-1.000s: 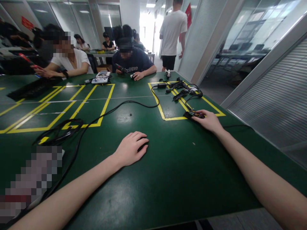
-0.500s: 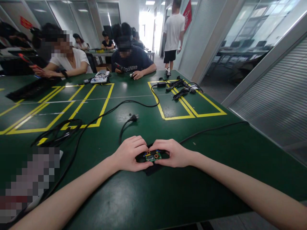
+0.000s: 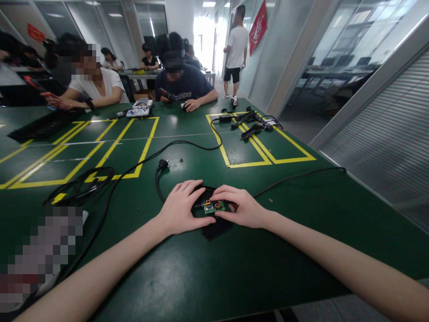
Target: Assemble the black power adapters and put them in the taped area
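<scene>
A small green circuit board with copper-wound coils lies between my hands, over black casing or cloth-like material. My right hand pinches the board at its right side, thumb at the near edge and index finger at the far one. My left hand is spread on the left, its thumb stretched along the near side and its fingers apart at the far side by the dark casing. Part of the casing is hidden under my hands. A black cable with a plug emerges beyond my left hand.
Another black cable runs off right. Coiled cables and a blurred-out object lie left. Black adapters and parts sit by yellow tape marks. Two people sit across the green table; another person stands beyond.
My left fingers have spread and loosened from the board. Both hands and the board have shifted slightly away from me. The plug has slid left, and the standing person has moved farther off.
</scene>
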Demonstrator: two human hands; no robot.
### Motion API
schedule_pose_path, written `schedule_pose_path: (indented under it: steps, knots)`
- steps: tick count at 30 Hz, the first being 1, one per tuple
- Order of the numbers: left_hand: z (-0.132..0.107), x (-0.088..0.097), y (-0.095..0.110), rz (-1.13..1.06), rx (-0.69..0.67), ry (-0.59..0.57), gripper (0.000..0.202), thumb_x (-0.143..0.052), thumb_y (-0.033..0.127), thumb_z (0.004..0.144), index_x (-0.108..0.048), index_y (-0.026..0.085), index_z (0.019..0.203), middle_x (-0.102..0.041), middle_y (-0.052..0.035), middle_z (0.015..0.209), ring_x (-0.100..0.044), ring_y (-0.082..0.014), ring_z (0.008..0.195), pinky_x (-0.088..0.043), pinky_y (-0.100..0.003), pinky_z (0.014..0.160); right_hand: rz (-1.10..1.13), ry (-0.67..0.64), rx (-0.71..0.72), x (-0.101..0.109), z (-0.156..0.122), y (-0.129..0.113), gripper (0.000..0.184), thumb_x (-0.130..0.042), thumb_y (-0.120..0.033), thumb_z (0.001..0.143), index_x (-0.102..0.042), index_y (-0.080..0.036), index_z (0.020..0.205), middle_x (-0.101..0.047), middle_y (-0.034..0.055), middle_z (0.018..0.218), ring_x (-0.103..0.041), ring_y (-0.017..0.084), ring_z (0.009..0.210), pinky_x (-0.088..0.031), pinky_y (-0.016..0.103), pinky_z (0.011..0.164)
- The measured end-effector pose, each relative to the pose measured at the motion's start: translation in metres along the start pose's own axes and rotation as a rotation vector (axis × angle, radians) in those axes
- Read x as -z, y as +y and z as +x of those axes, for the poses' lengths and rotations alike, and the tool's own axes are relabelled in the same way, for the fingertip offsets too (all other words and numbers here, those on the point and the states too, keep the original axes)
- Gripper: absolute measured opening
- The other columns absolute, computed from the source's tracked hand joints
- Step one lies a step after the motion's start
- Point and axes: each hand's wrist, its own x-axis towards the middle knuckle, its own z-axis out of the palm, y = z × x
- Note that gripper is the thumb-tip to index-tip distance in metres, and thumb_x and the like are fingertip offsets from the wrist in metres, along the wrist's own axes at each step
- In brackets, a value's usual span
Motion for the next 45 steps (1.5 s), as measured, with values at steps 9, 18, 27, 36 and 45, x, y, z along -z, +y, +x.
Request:
schedule_pose_path:
  steps: [9, 18, 27, 36, 45]
  knots:
    - [0.0, 0.002, 0.001, -0.107, -0.069, 0.046, 0.026, -0.064, 0.036, 0.094, -0.068, 0.017, 0.113, -0.069, -0.0131, 0.119, -0.064, -0.0276, 0.11, -0.055, -0.043, 0.091, -0.121, 0.01, 0.01, 0.001, 0.003, 0.002, 0.04, -0.078, -0.032, 0.085, -0.067, -0.021, 0.122, -0.072, 0.0117, 0.117, -0.068, 0.028, 0.106, -0.055, 0.045, 0.095]
    - [-0.001, 0.0, 0.001, -0.076, -0.009, 0.072, 0.014, -0.059, 0.029, 0.095, -0.067, 0.019, 0.099, -0.065, -0.0073, 0.098, -0.062, -0.0213, 0.088, -0.054, -0.035, 0.076, -0.203, -0.039, 0.001, 0.005, 0.002, 0.006, 0.053, -0.081, -0.029, 0.079, -0.066, -0.022, 0.129, -0.068, 0.0113, 0.118, -0.064, 0.028, 0.105, -0.053, 0.046, 0.093]
    - [0.0, -0.001, -0.001, -0.056, 0.045, 0.007, 0.017, -0.054, 0.028, 0.099, -0.067, 0.018, 0.104, -0.062, -0.0085, 0.107, -0.065, -0.0205, 0.091, -0.056, -0.035, 0.081, -0.199, -0.041, -0.01, 0.007, 0.005, 0.005, 0.03, -0.076, -0.022, 0.082, -0.07, -0.021, 0.112, -0.065, 0.0098, 0.111, -0.061, 0.026, 0.101, -0.054, 0.044, 0.091]
    - [0.004, 0.0, 0.002, -0.023, 0.281, -0.127, 0.023, -0.047, 0.032, 0.103, -0.067, 0.022, 0.107, -0.077, -0.004, 0.099, -0.074, -0.0218, 0.085, -0.052, -0.03, 0.069, -0.291, 0.107, -0.067, -0.007, 0.006, 0.011, 0.036, -0.073, -0.023, 0.086, -0.068, -0.023, 0.121, -0.068, 0.0122, 0.128, -0.065, 0.029, 0.112, -0.055, 0.05, 0.096]
    - [0.005, 0.003, 0.004, -0.038, 0.378, -0.086, 0.023, -0.051, 0.036, 0.1, -0.066, 0.023, 0.111, -0.072, 0.0012, 0.074, -0.067, -0.0179, 0.063, -0.042, -0.026, 0.06, -0.274, 0.208, -0.061, 0.0, 0.007, 0.007, 0.027, -0.072, -0.035, 0.091, -0.068, -0.022, 0.115, -0.069, 0.011, 0.12, -0.068, 0.027, 0.111, -0.057, 0.043, 0.097]
